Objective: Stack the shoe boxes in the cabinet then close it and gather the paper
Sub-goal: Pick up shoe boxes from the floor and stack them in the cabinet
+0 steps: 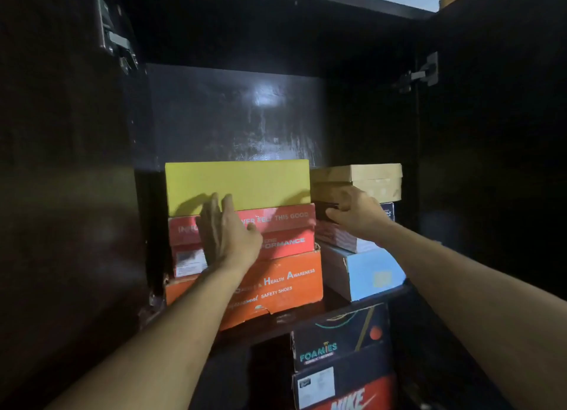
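Inside a dark cabinet (233,112), shoe boxes fill an upper shelf. The left hand (227,234) lies flat and open against the red box (285,228), holding nothing, likely steadying the left stack under the yellow box (237,184). The right hand (356,214) curls around a dark box (387,210) beneath the tan box (368,181), probably squaring it. No paper is in view.

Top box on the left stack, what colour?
Plain yellow box, no print visible; head view shows it clearly.
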Demonstrator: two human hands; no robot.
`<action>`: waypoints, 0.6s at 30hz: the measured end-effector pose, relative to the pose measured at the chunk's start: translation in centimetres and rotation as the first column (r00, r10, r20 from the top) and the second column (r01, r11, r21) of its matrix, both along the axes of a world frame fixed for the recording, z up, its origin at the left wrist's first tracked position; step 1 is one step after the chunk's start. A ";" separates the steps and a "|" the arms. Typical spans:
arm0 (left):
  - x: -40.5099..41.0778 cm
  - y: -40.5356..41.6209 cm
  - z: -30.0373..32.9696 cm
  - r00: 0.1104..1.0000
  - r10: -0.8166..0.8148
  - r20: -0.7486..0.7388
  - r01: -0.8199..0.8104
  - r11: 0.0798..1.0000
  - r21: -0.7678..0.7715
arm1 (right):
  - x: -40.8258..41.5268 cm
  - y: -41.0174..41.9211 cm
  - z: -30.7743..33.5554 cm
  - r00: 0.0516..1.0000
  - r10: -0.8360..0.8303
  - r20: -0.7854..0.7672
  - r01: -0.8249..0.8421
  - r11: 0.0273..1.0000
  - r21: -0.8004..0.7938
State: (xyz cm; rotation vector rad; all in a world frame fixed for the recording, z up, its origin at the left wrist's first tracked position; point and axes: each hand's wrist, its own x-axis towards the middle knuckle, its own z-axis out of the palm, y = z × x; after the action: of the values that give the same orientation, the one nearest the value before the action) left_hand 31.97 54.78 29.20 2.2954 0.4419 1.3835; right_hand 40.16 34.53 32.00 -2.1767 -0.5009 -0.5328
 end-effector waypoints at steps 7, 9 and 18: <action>-1.6 -11.0 -2.1 0.665 -0.485 -0.567 0.546 0.835 -0.074 | -6.9 -12.9 -1.2 0.973 -0.155 -0.172 0.143 0.987 -0.078; -2.1 -14.3 -2.5 0.528 -0.493 -0.692 0.606 0.789 -0.099 | -9.3 -16.9 -1.8 0.948 -0.216 -0.236 0.180 0.970 -0.162; -3.2 -29.6 -8.8 0.122 -0.526 -0.842 0.801 0.553 -0.229 | -15.1 -31.7 -9.2 0.823 -0.435 -0.364 0.325 0.888 -0.326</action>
State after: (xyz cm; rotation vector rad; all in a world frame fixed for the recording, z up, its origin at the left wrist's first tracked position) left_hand 28.75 25.17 20.42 2.6786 -0.6302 -0.3024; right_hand 25.06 2.86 22.78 -2.5629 0.1304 -0.1832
